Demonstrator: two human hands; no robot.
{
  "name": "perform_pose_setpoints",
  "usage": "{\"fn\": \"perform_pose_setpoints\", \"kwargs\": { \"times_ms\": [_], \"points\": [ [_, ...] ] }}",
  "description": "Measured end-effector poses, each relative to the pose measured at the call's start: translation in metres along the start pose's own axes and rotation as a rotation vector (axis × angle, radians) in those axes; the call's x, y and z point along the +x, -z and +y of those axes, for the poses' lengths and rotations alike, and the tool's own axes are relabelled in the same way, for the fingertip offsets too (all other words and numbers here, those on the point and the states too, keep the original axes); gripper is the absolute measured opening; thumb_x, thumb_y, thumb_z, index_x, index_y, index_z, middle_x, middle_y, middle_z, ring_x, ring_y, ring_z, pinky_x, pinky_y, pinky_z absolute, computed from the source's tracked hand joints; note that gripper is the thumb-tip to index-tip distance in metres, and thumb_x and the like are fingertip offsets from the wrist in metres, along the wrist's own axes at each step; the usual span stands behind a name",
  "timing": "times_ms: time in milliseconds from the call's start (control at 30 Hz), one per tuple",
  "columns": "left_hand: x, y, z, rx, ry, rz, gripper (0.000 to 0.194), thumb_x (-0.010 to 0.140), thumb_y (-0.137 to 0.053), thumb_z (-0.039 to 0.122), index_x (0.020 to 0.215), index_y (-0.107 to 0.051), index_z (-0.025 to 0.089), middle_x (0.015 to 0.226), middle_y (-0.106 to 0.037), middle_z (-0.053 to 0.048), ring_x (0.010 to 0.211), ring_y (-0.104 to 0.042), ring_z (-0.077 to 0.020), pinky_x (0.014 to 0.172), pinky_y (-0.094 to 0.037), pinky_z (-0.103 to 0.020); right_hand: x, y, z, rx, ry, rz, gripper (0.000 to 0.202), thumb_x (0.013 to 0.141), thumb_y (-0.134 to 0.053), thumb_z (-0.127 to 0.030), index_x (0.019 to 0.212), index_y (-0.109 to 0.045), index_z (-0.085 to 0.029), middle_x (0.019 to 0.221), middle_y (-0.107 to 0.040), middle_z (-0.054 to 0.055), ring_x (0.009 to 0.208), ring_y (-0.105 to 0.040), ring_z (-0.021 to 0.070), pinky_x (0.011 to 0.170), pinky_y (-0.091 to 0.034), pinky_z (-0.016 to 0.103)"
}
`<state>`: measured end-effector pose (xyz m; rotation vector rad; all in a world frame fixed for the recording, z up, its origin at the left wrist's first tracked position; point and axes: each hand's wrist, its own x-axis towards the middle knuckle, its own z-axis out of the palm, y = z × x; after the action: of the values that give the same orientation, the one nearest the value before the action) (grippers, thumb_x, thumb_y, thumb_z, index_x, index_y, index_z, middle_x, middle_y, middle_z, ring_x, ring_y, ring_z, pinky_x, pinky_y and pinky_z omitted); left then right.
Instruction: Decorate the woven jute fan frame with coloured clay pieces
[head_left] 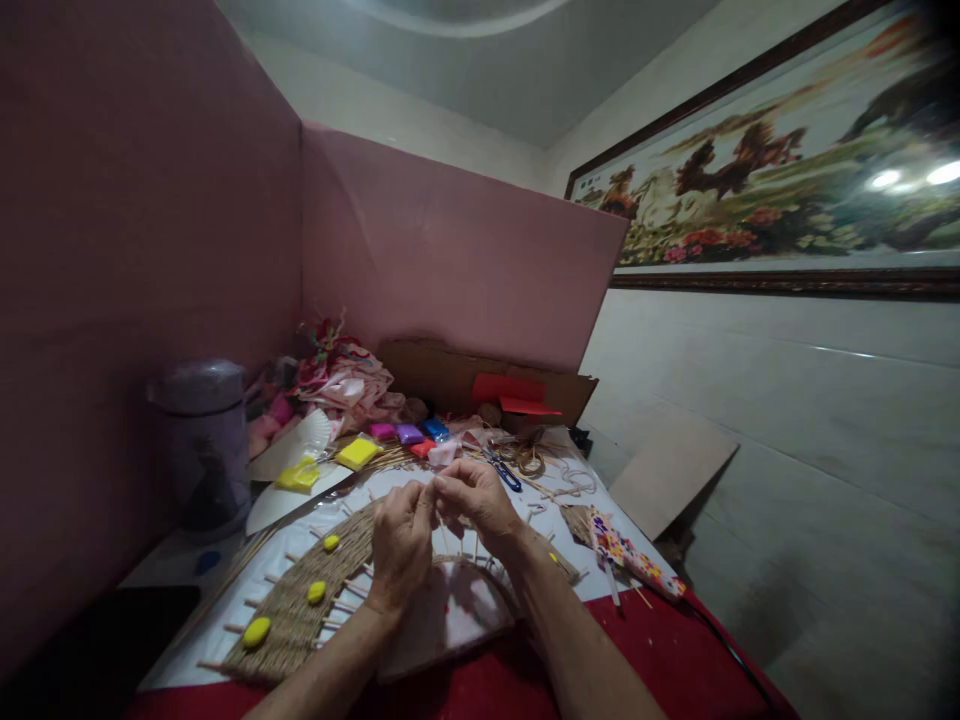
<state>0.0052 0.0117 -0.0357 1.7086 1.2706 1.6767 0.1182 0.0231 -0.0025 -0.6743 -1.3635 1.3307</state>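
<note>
My left hand (403, 540) and my right hand (476, 505) meet fingertip to fingertip above the table. Both are closed in a pinch, and whatever lies between the fingers is too small or hidden to make out. Beneath them is an arch of twine woven around thin sticks (300, 592), its middle partly covered by my hands. Yellow lumps dot its left side, among them a large one (256, 632) near the lower end. On the right end of the arch a small yellow spot (553, 558) shows beside my right forearm.
Behind my hands lie a yellow clay packet (358, 453), a purple packet (409, 434) and blue-handled snips (504, 472). A flower-patterned glue gun (630, 555) with a cord rests at right. A lidded cup (204, 450) stands left. Pink panels rise behind.
</note>
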Motion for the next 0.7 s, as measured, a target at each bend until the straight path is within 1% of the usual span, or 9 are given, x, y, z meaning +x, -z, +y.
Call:
{"fn": "perform_pose_setpoints", "kwargs": {
  "times_ms": [67, 233, 367, 467, 600, 700],
  "points": [
    [0.0009, -0.0002, 0.0000, -0.055, 0.037, -0.015, 0.038, 0.083, -0.045, 0.044, 0.054, -0.050, 0.020, 0.051, -0.049, 0.002, 0.054, -0.047, -0.0137, 0.055, -0.037, -0.025, 0.0008, 0.0021, 0.0004, 0.029, -0.026, -0.016, 0.022, 0.069, -0.068, -0.032, 0.068, -0.058, -0.012, 0.050, -0.060, 0.000, 0.035, -0.051, 0.0090, 0.029, -0.035, 0.017],
    [0.0021, -0.0015, -0.0013, -0.211, 0.113, -0.047, 0.040, 0.080, -0.050, 0.048, 0.052, -0.049, 0.019, 0.048, -0.049, 0.002, 0.050, -0.045, -0.0124, 0.052, -0.035, -0.023, 0.0004, 0.0026, -0.0014, 0.040, -0.067, 0.007, 0.022, 0.066, -0.069, -0.030, 0.066, -0.058, -0.011, 0.050, -0.062, 0.001, 0.034, -0.053, 0.0101, 0.030, -0.040, 0.018],
    [0.0023, -0.0028, -0.0040, -0.304, 0.146, -0.070, 0.039, 0.077, -0.054, 0.049, 0.052, -0.051, 0.019, 0.049, -0.051, 0.002, 0.050, -0.046, -0.0124, 0.051, -0.036, -0.023, 0.0003, 0.0033, -0.0004, 0.072, -0.107, 0.011, 0.021, 0.062, -0.072, -0.027, 0.064, -0.057, -0.012, 0.049, -0.061, 0.001, 0.035, -0.054, 0.0101, 0.031, -0.040, 0.017],
    [0.0029, -0.0039, -0.0056, -0.362, 0.175, -0.089, 0.040, 0.075, -0.057, 0.050, 0.052, -0.052, 0.018, 0.048, -0.050, 0.002, 0.049, -0.045, -0.0118, 0.051, -0.036, -0.023, 0.0024, 0.0065, 0.0031, 0.123, -0.137, -0.003, 0.021, 0.061, -0.072, -0.025, 0.064, -0.056, -0.013, 0.047, -0.061, 0.000, 0.034, -0.053, 0.0100, 0.030, -0.040, 0.017],
    [0.0045, -0.0037, -0.0051, -0.388, 0.183, -0.102, 0.041, 0.075, -0.056, 0.050, 0.051, -0.048, 0.018, 0.047, -0.046, 0.003, 0.048, -0.041, -0.0106, 0.050, -0.034, -0.023, 0.0039, 0.0085, 0.0042, 0.142, -0.144, -0.004, 0.020, 0.059, -0.071, -0.025, 0.067, -0.058, -0.012, 0.049, -0.063, 0.002, 0.036, -0.056, 0.0121, 0.033, -0.043, 0.019],
    [0.0054, -0.0020, -0.0045, -0.340, 0.153, -0.092, 0.040, 0.076, -0.055, 0.049, 0.051, -0.047, 0.018, 0.047, -0.046, 0.003, 0.049, -0.041, -0.0108, 0.049, -0.033, -0.023, 0.0025, 0.0066, 0.0021, 0.132, -0.173, 0.004, 0.022, 0.061, -0.072, -0.028, 0.068, -0.059, -0.011, 0.052, -0.064, 0.002, 0.038, -0.056, 0.0115, 0.036, -0.046, 0.021]
  ]
}}
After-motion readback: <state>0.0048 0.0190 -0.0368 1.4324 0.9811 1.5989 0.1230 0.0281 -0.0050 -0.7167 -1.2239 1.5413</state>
